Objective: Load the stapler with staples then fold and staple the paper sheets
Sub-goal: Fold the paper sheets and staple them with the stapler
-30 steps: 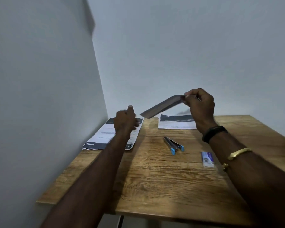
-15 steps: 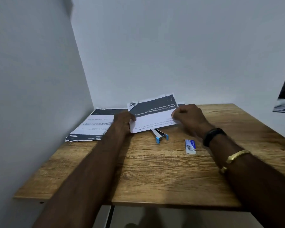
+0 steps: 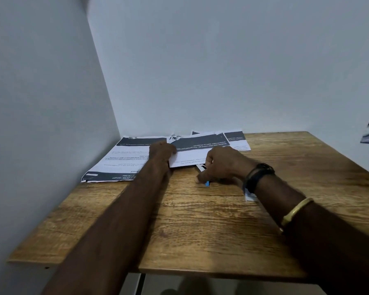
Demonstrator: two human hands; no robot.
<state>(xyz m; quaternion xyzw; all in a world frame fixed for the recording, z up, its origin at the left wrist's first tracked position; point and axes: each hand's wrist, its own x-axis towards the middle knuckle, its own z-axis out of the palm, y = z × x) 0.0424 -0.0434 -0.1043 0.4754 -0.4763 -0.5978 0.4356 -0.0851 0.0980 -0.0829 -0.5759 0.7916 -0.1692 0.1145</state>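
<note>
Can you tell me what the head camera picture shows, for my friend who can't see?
A left hand holds folded paper on a wooden table, while the right hand reaches for the blue-tipped stapler.

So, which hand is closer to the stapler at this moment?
Right. The right hand lies directly over the stapler, covering most of it. The left hand is off to its left, pressing the folded paper.

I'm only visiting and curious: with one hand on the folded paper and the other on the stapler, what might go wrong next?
The left hand pins only one end of the folded paper, so it may shift or spring open. The right hand covers most of the stapler, whose tip lies partly under the sheet; dragging it out could disturb the fold. The staple box sits under the wrist and could be knocked.
</note>
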